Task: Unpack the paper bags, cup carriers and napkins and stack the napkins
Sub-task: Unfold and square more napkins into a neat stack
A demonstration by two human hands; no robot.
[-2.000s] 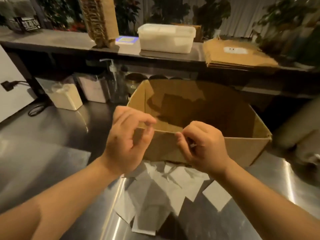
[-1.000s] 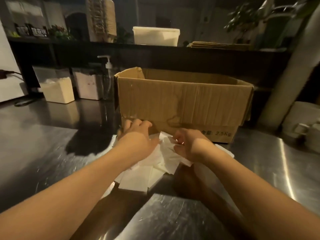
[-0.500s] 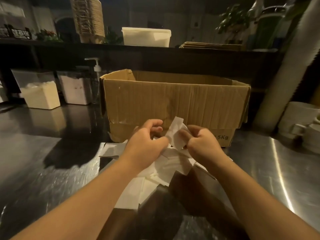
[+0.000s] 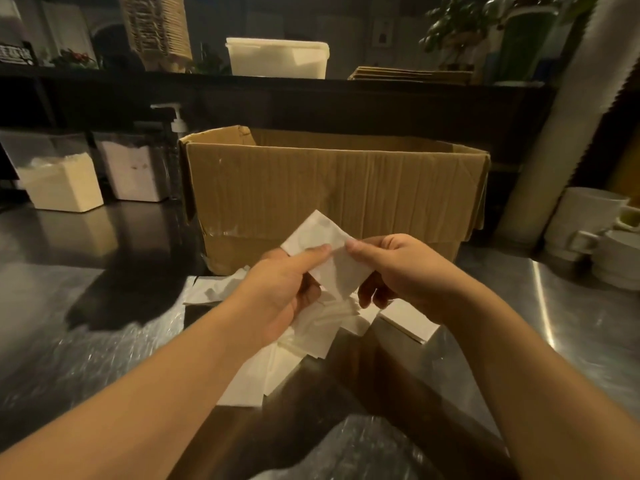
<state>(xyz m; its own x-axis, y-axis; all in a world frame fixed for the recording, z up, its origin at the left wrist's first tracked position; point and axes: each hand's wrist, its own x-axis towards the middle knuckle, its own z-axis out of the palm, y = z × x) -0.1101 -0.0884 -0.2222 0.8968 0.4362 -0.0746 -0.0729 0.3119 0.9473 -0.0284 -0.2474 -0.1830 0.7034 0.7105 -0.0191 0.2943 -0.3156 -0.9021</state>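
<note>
Now lifted clear of the loose pile [image 4: 304, 327] on the table [image 4: 104, 306], one napkin [image 4: 325, 251] is pinched between both hands [image 4: 332, 258], a moment ago still gathering, suggesting stacking is under way.

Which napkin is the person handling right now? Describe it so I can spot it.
Find the big cardboard box on the steel counter. In front of it, both hands hold one white napkin. It alone is lifted; the other napkins lie scattered on the counter.
</note>
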